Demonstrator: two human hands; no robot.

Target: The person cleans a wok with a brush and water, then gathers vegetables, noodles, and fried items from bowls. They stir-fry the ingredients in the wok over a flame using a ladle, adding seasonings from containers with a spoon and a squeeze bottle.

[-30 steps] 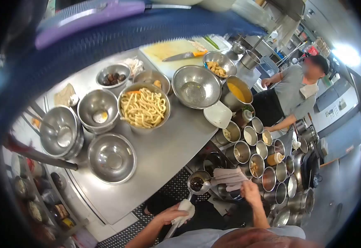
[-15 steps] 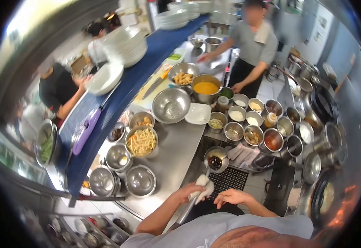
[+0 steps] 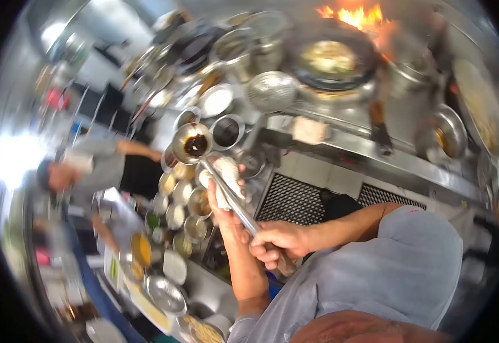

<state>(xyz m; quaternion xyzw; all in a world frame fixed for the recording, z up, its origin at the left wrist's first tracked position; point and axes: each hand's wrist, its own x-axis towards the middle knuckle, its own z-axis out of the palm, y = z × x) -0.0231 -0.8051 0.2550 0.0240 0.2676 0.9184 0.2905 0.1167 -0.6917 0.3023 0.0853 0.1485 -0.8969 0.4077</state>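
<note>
My right hand (image 3: 281, 240) is closed round the long handle of a metal ladle (image 3: 232, 200). The ladle's bowl (image 3: 183, 138) points up and left and has dark sauce in it. Under the handle, my left hand (image 3: 225, 212) grips a bunched white cloth (image 3: 226, 174), some of its fingers showing past the cloth's right edge. Whether the left hand also touches the handle cannot be made out.
Flames (image 3: 355, 17) burn behind a black wok (image 3: 332, 77) with food in it. A perforated strainer (image 3: 271, 91) is left of the wok. Metal bowls of ingredients line the counter. A co-worker (image 3: 98, 166) stands at left. Black mats (image 3: 295, 197) cover part of the floor.
My view has swung right, from the counter to the stove. My right hand, earlier apart from the ladle, now grips its handle. The left hand still has the cloth.
</note>
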